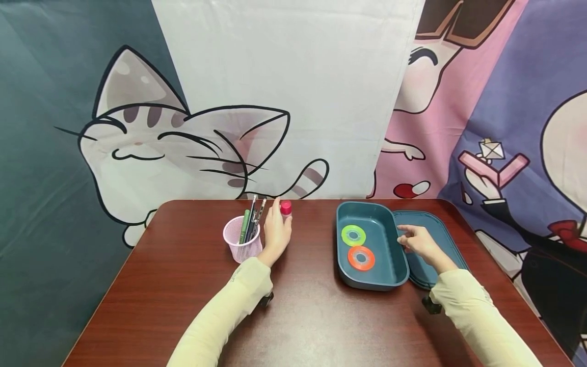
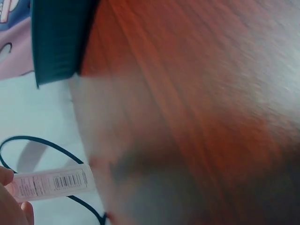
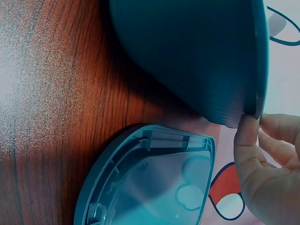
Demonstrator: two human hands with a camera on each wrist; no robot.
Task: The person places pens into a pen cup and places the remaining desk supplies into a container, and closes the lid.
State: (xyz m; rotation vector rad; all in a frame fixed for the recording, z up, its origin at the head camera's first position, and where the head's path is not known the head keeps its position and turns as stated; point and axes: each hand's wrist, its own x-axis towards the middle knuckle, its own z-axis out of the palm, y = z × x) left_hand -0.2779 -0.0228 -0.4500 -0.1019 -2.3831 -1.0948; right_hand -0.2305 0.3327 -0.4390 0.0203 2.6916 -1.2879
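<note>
My left hand (image 1: 277,232) grips a small bottle with a red cap (image 1: 286,207), beside the pen cup. In the left wrist view the bottle's clear body (image 2: 56,182) shows a barcode label, and fingers (image 2: 26,213) hold its far end. My right hand (image 1: 424,244) is at the right rim of a teal box (image 1: 382,239); the right wrist view shows thumb and finger (image 3: 248,136) pinching that rim. Inside the box lie a green tape roll (image 1: 345,237) and an orange tape roll (image 1: 352,260), both flat.
A pink mesh cup (image 1: 240,250) with several pens and pencils (image 1: 249,224) stands left of my left hand. A teal lid (image 1: 435,234) lies right of the box, partly under my right hand. Behind the wooden table (image 1: 293,316) hangs a printed cloth (image 1: 284,61).
</note>
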